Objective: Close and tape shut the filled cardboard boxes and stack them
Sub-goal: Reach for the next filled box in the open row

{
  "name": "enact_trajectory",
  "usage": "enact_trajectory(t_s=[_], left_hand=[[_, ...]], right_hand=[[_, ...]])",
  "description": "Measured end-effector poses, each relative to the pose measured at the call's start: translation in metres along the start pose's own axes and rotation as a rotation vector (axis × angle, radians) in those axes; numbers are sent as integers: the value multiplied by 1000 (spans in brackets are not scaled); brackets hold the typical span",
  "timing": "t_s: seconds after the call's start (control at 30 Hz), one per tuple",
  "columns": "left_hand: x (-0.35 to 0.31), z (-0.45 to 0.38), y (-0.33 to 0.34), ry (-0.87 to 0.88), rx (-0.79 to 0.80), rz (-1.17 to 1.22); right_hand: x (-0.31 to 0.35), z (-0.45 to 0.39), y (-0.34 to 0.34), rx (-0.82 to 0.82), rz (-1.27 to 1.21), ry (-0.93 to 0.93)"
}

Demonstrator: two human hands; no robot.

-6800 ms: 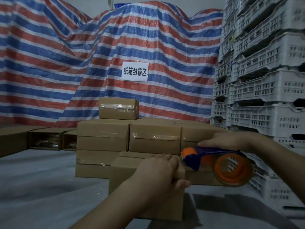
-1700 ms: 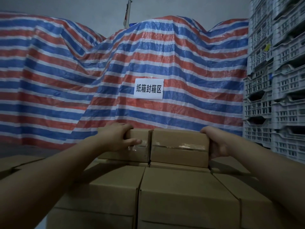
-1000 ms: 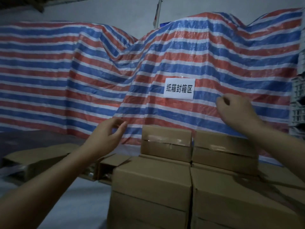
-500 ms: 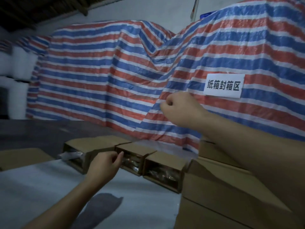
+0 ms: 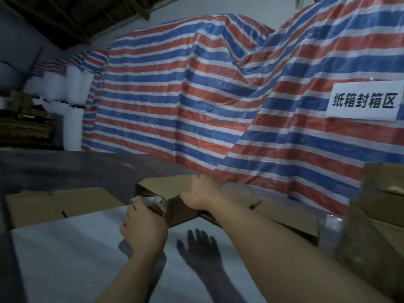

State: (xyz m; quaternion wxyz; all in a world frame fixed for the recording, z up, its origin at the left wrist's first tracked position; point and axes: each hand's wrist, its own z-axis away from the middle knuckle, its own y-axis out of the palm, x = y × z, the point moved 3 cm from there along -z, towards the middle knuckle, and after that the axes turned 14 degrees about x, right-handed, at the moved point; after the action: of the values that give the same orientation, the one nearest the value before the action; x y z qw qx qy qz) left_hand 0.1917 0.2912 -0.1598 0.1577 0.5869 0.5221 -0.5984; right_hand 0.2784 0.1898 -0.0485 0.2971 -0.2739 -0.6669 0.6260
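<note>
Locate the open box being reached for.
Head view, centre: the open box lies on its side against the tarp, right hand on top, left hand at its mouth.

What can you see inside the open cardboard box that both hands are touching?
Inside the open box, something wrapped in clear crinkled plastic shows at the opening. The left hand covers part of it, and the rest lies too dark and deep to identify.

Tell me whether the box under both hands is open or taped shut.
Open: the box shows its packed inside at the near end, no tape visible.
</note>
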Motion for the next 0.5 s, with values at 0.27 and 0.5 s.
enact_trajectory(t_s=[0.27, 0.5], left_hand=[[2, -4, 12, 5, 44, -47], [-1, 0, 9, 1, 22, -51]], right_hand=[[35, -71, 63, -56, 2, 6], [40, -77, 70, -66, 32, 64]])
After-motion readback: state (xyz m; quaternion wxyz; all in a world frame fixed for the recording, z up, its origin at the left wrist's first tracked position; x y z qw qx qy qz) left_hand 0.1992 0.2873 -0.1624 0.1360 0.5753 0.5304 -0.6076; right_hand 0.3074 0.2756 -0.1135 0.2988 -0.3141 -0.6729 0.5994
